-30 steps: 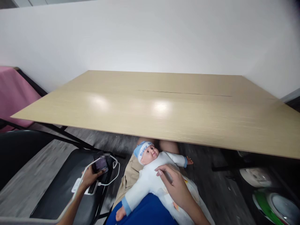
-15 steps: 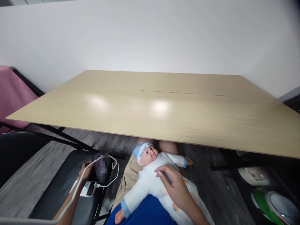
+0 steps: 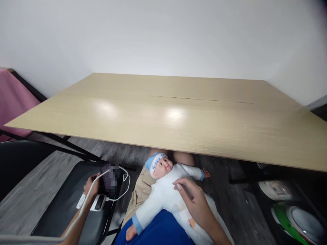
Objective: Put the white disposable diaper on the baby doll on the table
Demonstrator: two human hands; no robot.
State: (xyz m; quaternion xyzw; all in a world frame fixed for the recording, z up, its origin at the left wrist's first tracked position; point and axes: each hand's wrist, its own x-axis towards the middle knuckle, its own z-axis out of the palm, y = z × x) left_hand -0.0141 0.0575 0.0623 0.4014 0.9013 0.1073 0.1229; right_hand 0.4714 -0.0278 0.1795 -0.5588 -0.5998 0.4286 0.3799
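A baby doll (image 3: 163,194) in a white suit and a blue cap lies face up across my lap, its head toward the table edge. My right hand (image 3: 195,204) rests on the doll's belly, fingers loosely curved and apart. My left hand (image 3: 91,186) is closed round a dark phone (image 3: 108,178), held upright over the black chair seat (image 3: 63,211). A white cable (image 3: 122,190) runs from the phone to a white power bank (image 3: 95,203) lying on the seat.
A long light-wood table (image 3: 178,115) spans the view above my knees. Pink cloth (image 3: 12,102) hangs at the far left. A white and green appliance (image 3: 293,214) stands on the floor at the lower right.
My left hand has tipped the phone upright from lying flatter. The right hand has slid a little to the right on the doll. The view has shifted slightly.
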